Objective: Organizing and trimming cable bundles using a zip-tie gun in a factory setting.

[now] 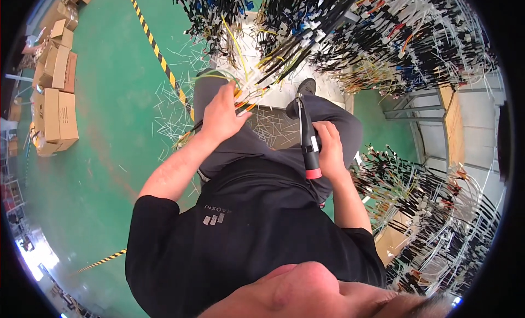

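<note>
Green floor (109,99) open beside left hand (221,118), seemingly gripping wires (240,96).

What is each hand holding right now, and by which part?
The right hand grips a black hand tool around its handle, near the red end. The left hand clasps a bundle of orange and yellow wires along its length.

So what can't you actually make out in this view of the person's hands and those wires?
- Left hand: its fingertips are buried in the wire bundle; which wires it grips cannot be told.
- Hand tool: the right hand covers part of the handle; its thin tip is too small to read.
- Wire harnesses: bent by the fisheye rim, too tangled to separate.
</note>
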A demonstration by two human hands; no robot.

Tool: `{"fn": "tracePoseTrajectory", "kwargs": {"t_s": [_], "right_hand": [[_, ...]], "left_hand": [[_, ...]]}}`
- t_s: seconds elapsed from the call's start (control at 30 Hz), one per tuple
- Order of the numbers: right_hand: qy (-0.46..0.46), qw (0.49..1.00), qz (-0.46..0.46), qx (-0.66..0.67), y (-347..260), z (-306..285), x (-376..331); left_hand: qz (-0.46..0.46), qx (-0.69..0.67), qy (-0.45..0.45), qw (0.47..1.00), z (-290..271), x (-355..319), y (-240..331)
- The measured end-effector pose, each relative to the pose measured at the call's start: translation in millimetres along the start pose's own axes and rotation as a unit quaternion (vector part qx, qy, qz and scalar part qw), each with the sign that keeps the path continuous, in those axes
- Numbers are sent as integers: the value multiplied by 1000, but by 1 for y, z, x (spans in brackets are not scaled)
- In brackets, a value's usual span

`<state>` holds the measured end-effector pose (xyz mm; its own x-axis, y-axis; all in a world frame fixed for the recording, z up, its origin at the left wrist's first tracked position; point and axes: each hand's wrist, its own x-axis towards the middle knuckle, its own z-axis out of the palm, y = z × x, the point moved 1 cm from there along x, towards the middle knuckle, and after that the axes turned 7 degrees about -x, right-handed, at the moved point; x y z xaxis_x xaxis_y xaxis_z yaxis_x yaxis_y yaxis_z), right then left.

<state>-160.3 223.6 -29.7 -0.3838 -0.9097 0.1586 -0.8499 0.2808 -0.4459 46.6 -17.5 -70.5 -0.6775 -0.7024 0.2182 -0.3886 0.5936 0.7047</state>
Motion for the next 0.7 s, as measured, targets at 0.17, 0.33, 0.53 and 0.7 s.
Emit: {"fn": "tracePoseTrajectory", "kwargs": {"t_s": [0.17, 0.33, 0.53, 0.7], "right_hand": [[-6, 997, 25, 66, -1, 3, -3], [1, 994, 28, 107, 1, 17, -7], [-8, 976, 66, 205, 5, 20, -11], [-17, 958, 47, 283, 15, 15, -15]], "left_hand": [[29, 104, 55, 993, 16, -18, -18], [-2, 130, 45, 990, 27, -15, -35], [-52, -106, 4, 993, -12, 19, -56], [90, -47, 113, 988, -48, 10, -19]]}}
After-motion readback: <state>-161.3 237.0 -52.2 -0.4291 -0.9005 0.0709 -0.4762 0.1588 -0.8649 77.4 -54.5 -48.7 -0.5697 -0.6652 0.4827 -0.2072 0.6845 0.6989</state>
